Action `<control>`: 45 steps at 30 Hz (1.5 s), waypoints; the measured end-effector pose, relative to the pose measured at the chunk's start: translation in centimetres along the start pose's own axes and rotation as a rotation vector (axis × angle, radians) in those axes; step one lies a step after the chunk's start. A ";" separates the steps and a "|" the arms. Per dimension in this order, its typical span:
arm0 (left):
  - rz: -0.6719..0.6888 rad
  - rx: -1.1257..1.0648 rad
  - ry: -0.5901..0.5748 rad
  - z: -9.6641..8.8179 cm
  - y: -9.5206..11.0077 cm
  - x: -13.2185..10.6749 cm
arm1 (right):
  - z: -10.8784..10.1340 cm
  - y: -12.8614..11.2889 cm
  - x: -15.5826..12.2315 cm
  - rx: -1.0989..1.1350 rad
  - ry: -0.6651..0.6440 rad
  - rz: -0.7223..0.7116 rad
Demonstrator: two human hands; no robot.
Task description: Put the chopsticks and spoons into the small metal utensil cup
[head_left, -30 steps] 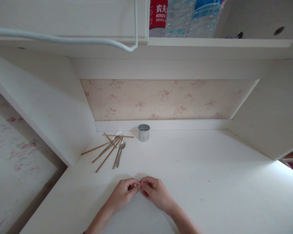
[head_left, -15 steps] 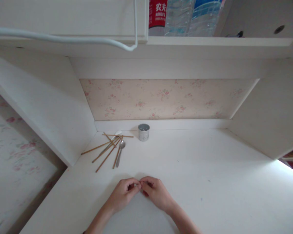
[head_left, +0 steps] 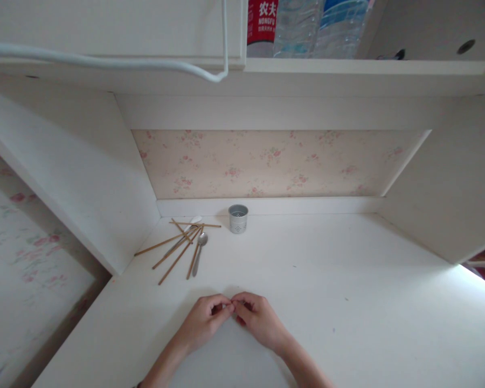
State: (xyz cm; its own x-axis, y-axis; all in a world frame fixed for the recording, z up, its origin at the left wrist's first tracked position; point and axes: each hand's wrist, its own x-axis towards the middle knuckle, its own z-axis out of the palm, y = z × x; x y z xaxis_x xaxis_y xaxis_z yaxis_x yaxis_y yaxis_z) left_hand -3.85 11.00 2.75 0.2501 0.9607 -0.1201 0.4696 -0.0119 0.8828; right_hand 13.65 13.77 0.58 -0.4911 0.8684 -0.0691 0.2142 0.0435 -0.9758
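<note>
Near the front middle of the white desk, my left hand (head_left: 206,321) and my right hand (head_left: 259,320) rest with thumb and fingertips pinched. Their tips touch each other, and no object shows in either hand. Ahead and to the left lies a loose pile of wooden chopsticks (head_left: 173,267) with a metal spoon (head_left: 200,253) beside them. A white spoon (head_left: 196,220) lies partly under the sticks at the back. Beyond my hands, a grey metal holder with small holes (head_left: 238,222) stands upright near the desk's back edge.
Side panels (head_left: 444,178) enclose the desk (head_left: 307,280) left and right, and a floral back wall (head_left: 267,161) closes it behind. Overhead runs a shelf (head_left: 347,67) with plastic bottles (head_left: 297,32). A white cable or tube (head_left: 105,63) hangs across the upper left.
</note>
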 end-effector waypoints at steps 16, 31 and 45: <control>-0.010 0.025 0.003 0.0 -0.1 0.1 | 0.0 0.0 -0.1 -0.024 0.007 0.004; 0.043 0.091 0.219 -0.3 -0.9 0.8 | 0.0 0.0 0.0 0.012 0.078 0.024; -0.267 0.935 0.459 -11.6 -4.7 13.2 | -0.5 0.5 0.2 -0.204 0.078 -0.106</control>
State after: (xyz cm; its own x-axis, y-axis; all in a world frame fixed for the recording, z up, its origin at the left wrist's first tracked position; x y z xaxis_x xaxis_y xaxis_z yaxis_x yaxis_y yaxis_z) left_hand -12.63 26.92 2.27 -0.2066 0.9737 0.0960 0.9722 0.1933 0.1322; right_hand 14.09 14.22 0.14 -0.4550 0.8887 0.0558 0.3351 0.2290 -0.9139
